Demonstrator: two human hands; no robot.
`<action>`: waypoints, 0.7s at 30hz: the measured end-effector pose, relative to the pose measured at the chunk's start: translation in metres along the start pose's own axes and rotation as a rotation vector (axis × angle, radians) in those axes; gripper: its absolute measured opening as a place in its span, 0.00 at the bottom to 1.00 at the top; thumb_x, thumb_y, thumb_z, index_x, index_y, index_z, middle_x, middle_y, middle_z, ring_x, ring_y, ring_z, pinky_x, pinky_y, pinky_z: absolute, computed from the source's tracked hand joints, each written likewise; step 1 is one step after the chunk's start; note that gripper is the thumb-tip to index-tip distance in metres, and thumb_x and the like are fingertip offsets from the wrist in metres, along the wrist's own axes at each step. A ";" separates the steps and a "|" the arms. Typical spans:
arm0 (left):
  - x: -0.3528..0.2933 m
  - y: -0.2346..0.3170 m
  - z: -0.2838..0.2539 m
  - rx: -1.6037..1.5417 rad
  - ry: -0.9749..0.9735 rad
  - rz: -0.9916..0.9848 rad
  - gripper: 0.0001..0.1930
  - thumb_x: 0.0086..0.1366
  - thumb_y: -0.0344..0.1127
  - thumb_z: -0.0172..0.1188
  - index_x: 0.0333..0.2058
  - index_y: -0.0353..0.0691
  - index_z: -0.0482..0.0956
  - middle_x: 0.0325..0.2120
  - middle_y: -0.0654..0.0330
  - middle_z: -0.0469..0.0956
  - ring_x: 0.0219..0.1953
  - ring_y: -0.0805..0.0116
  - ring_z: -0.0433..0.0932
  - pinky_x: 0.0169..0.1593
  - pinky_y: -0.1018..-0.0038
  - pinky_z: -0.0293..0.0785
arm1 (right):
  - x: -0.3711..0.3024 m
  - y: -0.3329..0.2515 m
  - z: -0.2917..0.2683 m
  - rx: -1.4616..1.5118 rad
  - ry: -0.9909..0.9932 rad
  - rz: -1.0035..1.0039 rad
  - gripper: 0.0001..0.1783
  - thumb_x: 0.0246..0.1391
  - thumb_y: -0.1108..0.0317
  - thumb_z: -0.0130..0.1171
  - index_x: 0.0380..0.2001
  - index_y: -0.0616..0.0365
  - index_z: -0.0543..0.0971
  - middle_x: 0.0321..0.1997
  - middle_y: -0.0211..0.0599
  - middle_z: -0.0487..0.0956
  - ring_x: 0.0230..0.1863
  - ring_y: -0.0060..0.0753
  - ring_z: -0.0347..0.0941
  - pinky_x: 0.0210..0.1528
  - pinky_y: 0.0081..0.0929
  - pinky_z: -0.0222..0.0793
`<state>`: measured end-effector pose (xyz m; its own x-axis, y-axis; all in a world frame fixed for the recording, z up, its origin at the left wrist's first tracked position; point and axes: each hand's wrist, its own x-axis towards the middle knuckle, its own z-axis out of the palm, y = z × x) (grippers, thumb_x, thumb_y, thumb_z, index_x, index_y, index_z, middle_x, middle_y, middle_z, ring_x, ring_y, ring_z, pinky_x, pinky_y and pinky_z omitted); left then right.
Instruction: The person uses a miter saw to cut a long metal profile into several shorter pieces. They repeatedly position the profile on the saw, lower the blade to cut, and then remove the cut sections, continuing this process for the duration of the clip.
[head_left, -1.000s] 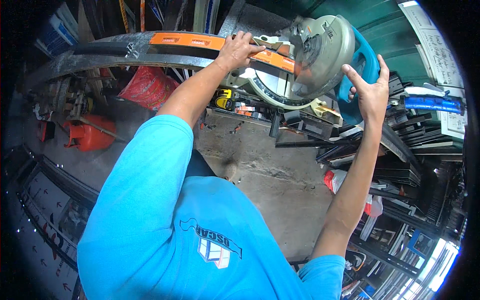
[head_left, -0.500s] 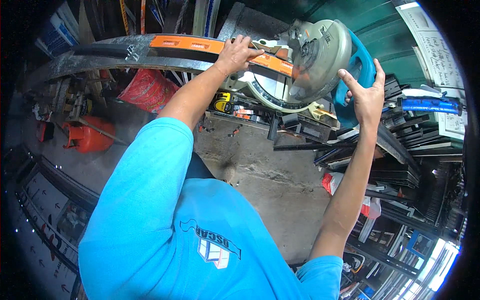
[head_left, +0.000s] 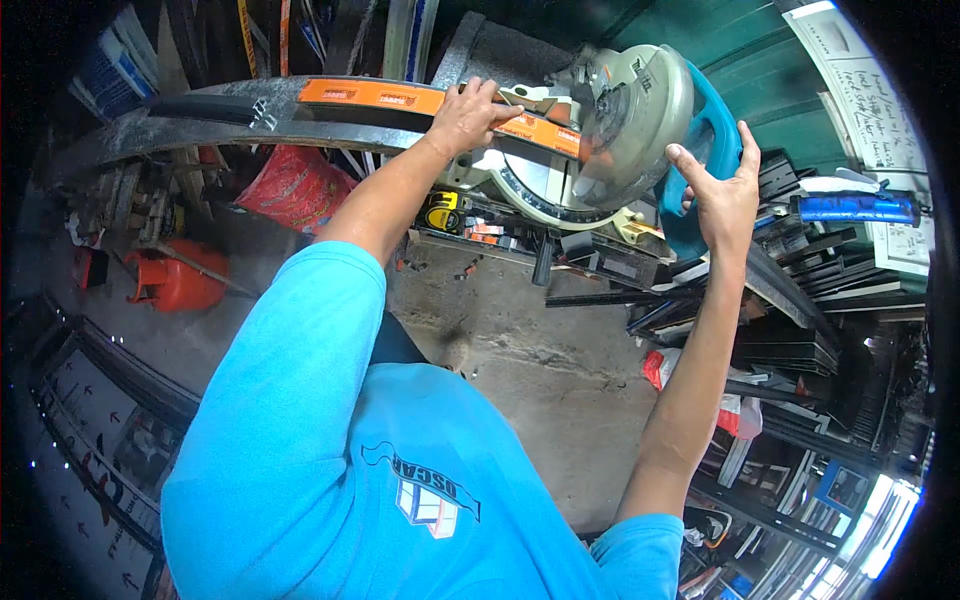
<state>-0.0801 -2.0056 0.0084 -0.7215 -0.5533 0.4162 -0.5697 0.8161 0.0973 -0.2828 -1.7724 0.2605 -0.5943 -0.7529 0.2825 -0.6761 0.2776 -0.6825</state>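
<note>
At the top centre, my left hand (head_left: 467,118) is closed over a long profile bar (head_left: 375,96) with an orange film on its face, its thumb and fingers pressing the bar to the saw's fence. The bar's right end meets the clear blade guard (head_left: 627,130) of a miter saw (head_left: 668,95). On the saw's teal handle (head_left: 712,115), my right hand (head_left: 722,195) is closed with the lower fingers through the loop, while thumb and forefinger stick up apart. The blade's edge is hidden behind the guard.
A yellow tape measure (head_left: 443,212) lies below the saw's base. Dark profile offcuts (head_left: 800,270) pile up at the right, near a blue tube (head_left: 858,208). At the left are a red sack (head_left: 295,188) and an orange gas cylinder (head_left: 180,275) on the concrete floor (head_left: 540,400).
My right hand and the saw handle have shifted slightly left. My left hand and the orange-faced bar keep their place at the fence; the whole view has moved a little.
</note>
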 end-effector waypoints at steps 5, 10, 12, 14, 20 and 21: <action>0.002 0.003 -0.002 -0.018 -0.006 0.006 0.34 0.56 0.35 0.72 0.60 0.76 0.79 0.49 0.60 0.72 0.55 0.56 0.70 0.54 0.55 0.70 | -0.003 0.003 -0.001 -0.005 0.006 0.006 0.60 0.43 0.57 0.84 0.73 0.60 0.59 0.35 0.37 0.80 0.23 0.20 0.74 0.23 0.22 0.72; 0.001 0.001 -0.001 0.008 -0.008 -0.005 0.34 0.56 0.34 0.71 0.60 0.76 0.79 0.48 0.60 0.72 0.55 0.56 0.71 0.54 0.55 0.70 | -0.003 0.003 0.001 -0.008 0.017 0.000 0.60 0.41 0.54 0.84 0.72 0.61 0.61 0.34 0.38 0.82 0.24 0.22 0.75 0.25 0.23 0.73; 0.002 0.003 -0.001 -0.008 -0.013 -0.001 0.34 0.56 0.33 0.71 0.60 0.76 0.79 0.48 0.60 0.72 0.55 0.57 0.71 0.54 0.56 0.70 | -0.004 0.005 0.001 -0.007 0.037 -0.012 0.61 0.38 0.49 0.84 0.71 0.60 0.63 0.33 0.40 0.84 0.24 0.25 0.77 0.26 0.26 0.75; 0.002 0.002 -0.003 -0.009 -0.012 0.000 0.34 0.56 0.33 0.71 0.60 0.76 0.79 0.48 0.61 0.72 0.55 0.57 0.71 0.54 0.56 0.70 | -0.004 0.007 0.001 -0.005 0.039 -0.017 0.61 0.38 0.49 0.84 0.71 0.61 0.63 0.33 0.40 0.84 0.24 0.26 0.77 0.26 0.26 0.75; 0.002 0.002 -0.002 0.001 -0.006 0.000 0.34 0.55 0.34 0.72 0.60 0.76 0.79 0.48 0.61 0.72 0.55 0.57 0.71 0.54 0.56 0.70 | -0.002 0.020 0.005 -0.028 0.069 -0.079 0.61 0.37 0.50 0.85 0.71 0.60 0.63 0.36 0.40 0.84 0.26 0.25 0.77 0.30 0.26 0.76; 0.002 0.002 -0.001 -0.003 -0.004 0.000 0.34 0.55 0.34 0.72 0.60 0.76 0.79 0.48 0.61 0.72 0.55 0.57 0.71 0.54 0.56 0.70 | 0.000 0.025 0.005 -0.042 0.090 -0.121 0.61 0.37 0.50 0.85 0.71 0.60 0.63 0.36 0.40 0.85 0.26 0.25 0.78 0.31 0.26 0.76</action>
<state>-0.0821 -2.0048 0.0104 -0.7234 -0.5537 0.4124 -0.5681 0.8168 0.1001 -0.2968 -1.7686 0.2399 -0.5425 -0.7266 0.4215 -0.7619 0.2143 -0.6112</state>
